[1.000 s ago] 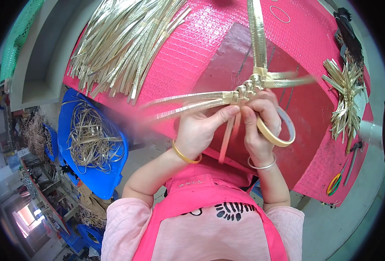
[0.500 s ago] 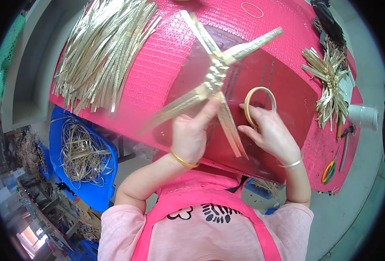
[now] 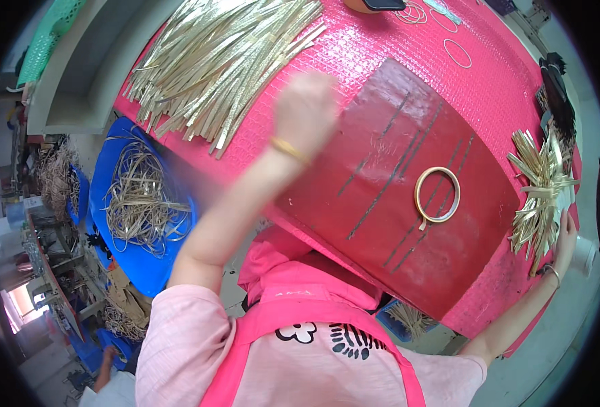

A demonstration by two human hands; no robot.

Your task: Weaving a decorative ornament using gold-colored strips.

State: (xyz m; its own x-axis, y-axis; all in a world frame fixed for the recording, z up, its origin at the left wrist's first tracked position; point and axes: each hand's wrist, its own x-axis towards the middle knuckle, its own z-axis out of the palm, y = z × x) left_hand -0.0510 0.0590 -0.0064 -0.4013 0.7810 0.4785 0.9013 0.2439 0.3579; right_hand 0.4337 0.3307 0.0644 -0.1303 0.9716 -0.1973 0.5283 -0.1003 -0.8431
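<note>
My left hand (image 3: 306,108) is blurred and raised over the pink table (image 3: 381,47), just right of a heap of flat golden strips (image 3: 218,54); its fingers cannot be made out. My right hand (image 3: 566,236) is stretched to the table's far right edge, fingers extended against a pile of woven golden star pieces (image 3: 540,190). A ring of golden tape (image 3: 437,193) lies alone on the dark red mat (image 3: 381,203) in front of me.
A blue bin (image 3: 120,237) of tangled golden strips sits below the table on my left. Loose thin rings (image 3: 457,51) lie on the far part of the table. A grey shelf (image 3: 76,81) and cluttered floor are at the left.
The woven star piece has left my hands and the mat. My left hand swung up toward the strip heap, my right hand moved out to the star pile, and the tape ring was let go.
</note>
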